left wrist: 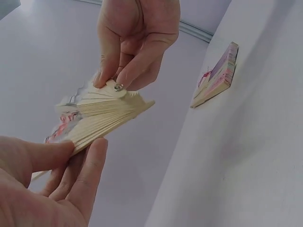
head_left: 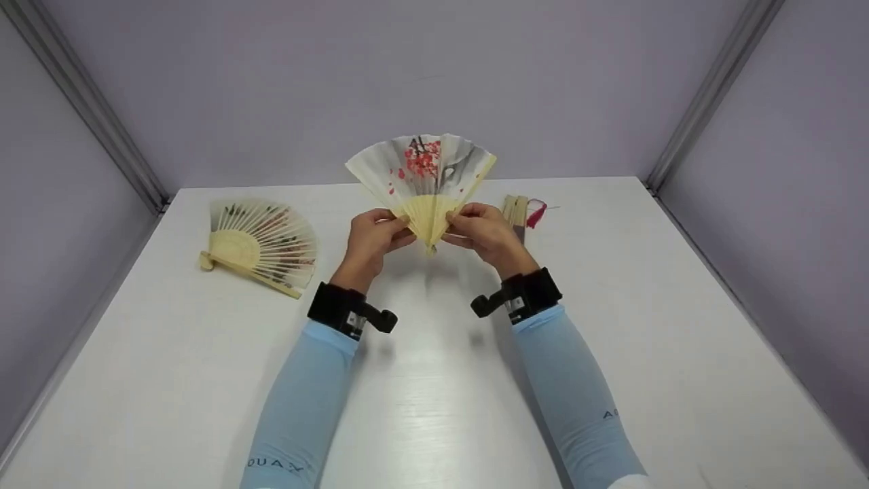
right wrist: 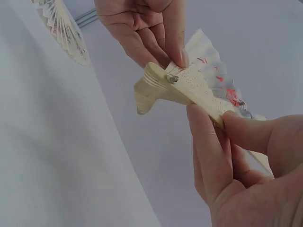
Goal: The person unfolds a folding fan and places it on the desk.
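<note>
Between both hands a folding fan (head_left: 424,170) is held up above the table, partly spread, its pale leaf painted with red blossoms and grey strokes. The left hand (head_left: 375,238) pinches the outer rib on the left between thumb and fingers. On the other side, the right hand (head_left: 485,231) pinches the right outer rib the same way. A metal rivet (right wrist: 172,78) joins the pale wooden ribs (left wrist: 102,111) at the narrow lower end, which points toward the person.
A second fan (head_left: 265,244) lies spread on the white table (head_left: 645,326) at the left. Folded fans (left wrist: 218,78) with a pink tassel (head_left: 536,213) lie behind the right hand, partly hidden by it. Walls (head_left: 421,88) enclose the back and sides.
</note>
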### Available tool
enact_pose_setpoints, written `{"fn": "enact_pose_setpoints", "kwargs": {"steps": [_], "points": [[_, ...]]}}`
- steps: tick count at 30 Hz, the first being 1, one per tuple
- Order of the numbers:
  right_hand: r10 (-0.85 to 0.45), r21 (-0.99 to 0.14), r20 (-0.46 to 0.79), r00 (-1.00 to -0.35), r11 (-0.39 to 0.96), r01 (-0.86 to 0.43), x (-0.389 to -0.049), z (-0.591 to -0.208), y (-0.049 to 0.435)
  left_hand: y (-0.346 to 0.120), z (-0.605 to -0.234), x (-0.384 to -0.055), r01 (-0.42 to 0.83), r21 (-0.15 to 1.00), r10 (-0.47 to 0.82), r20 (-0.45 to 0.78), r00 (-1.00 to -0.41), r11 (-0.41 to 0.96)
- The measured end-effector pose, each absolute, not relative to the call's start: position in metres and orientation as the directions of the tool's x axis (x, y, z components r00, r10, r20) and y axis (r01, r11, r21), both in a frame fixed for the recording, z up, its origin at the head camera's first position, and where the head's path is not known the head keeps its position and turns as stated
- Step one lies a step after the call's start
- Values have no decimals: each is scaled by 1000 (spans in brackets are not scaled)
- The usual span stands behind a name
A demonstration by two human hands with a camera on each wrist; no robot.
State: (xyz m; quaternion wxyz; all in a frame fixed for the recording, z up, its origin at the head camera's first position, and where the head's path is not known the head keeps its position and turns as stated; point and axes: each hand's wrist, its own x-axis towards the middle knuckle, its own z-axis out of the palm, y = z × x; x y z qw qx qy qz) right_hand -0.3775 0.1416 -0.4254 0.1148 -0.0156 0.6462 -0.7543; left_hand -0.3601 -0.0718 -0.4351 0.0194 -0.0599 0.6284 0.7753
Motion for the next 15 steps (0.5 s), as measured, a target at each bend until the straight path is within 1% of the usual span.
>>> {"fn": "enact_pose_setpoints", "kwargs": {"steps": [3,6,8,11,13,15], "points": [[-197,-958,-150,-969,-213,192,-377,-425,140,-71,-435,-362,-130,957,-66,-152,-986,-260],[-180,-907,-185,-966,-346,238,-377,-426,134,-71,-436,-363,-132,936,-78,-165,-983,-325],[-162,-843,-212,-964,-469,264,-377,-428,128,-70,-437,-363,-113,919,-91,-158,-983,-378],[-145,-709,-241,-960,-649,276,-377,-430,118,-67,-439,-364,-72,881,-131,-149,-980,-467],[-133,-639,-239,-962,-724,259,-376,-430,111,-63,-440,-363,-44,845,-165,-155,-974,-532],[-108,-619,-222,-969,-752,226,-375,-430,105,-58,-441,-363,-21,810,-194,-165,-967,-586]]}}
